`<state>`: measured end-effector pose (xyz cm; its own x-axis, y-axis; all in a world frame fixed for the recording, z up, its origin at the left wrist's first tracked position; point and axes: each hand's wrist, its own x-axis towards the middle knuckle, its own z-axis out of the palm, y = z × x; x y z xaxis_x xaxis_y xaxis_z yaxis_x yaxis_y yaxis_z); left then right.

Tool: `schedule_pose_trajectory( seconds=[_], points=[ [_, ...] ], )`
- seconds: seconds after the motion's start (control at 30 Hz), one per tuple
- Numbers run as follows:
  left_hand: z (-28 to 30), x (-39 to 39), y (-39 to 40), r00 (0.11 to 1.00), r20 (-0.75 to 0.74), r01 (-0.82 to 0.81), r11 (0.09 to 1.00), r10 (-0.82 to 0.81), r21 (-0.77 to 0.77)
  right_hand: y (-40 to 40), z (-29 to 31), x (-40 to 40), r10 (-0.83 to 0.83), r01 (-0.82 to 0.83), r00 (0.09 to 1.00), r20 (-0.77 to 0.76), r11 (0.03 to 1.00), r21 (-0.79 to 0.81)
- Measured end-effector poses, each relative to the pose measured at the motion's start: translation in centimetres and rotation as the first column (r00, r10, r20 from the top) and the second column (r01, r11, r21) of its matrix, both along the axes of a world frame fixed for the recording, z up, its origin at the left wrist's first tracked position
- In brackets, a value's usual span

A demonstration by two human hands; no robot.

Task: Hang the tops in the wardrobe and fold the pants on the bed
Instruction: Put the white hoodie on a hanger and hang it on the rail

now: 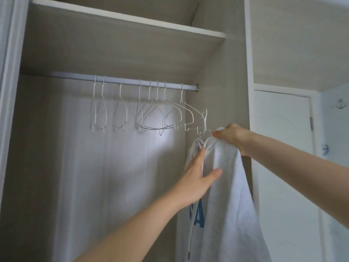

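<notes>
A pale grey hoodie (226, 205) with blue lettering and a white drawstring hangs inside the right end of the open wardrobe. My right hand (233, 138) grips the bunched fabric at its top, just below the outermost white wire hanger (203, 120). My left hand (198, 174) lies against the front of the hoodie with straight fingers and the thumb spread. Several empty white wire hangers (120, 110) hang on the metal rail (75, 76). No pants or bed are in view.
A shelf (132, 21) runs above the rail. The wardrobe's right side panel (217, 91) stands right behind the hoodie. A white door (283, 148) with a hinge is to the right. The wardrobe's left frame (9, 91) borders the opening.
</notes>
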<state>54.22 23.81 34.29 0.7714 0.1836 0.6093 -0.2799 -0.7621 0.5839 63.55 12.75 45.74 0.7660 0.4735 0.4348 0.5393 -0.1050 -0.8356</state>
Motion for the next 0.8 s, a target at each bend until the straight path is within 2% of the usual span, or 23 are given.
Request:
schedule_pose_trajectory(
  seconds=[0.1,0.2,0.27,0.4,0.63,0.8],
  points=[
    [-0.3,-0.4,-1.5,1.000,-0.012,-0.015,0.999,0.015,0.031,0.8,1.0,-0.6,-0.011,0.013,0.998,0.060,1.000,-0.028],
    [0.0,-0.5,-2.5,0.986,-0.164,-0.035,0.999,0.037,0.012,1.3,2.0,-1.5,-0.018,0.028,0.993,0.117,0.996,-0.084],
    [0.2,-0.5,-3.1,0.973,-0.209,-0.094,0.995,0.102,0.045,1.4,2.5,-2.2,-0.003,0.015,0.990,0.141,0.996,-0.085],
    [0.4,-0.1,-3.6,0.980,-0.129,-0.141,0.986,0.152,0.085,1.3,3.3,-3.1,-0.029,0.043,0.988,0.154,0.995,-0.091],
    [0.8,0.5,-3.1,0.993,-0.111,-0.040,0.999,0.043,0.027,1.0,4.2,-3.1,-0.112,0.134,0.983,0.142,0.978,-0.162],
    [-0.3,1.3,-2.9,0.994,-0.109,0.026,0.998,-0.019,0.064,1.0,3.7,-1.1,-0.118,0.144,0.984,0.132,0.968,-0.205]
  ],
)
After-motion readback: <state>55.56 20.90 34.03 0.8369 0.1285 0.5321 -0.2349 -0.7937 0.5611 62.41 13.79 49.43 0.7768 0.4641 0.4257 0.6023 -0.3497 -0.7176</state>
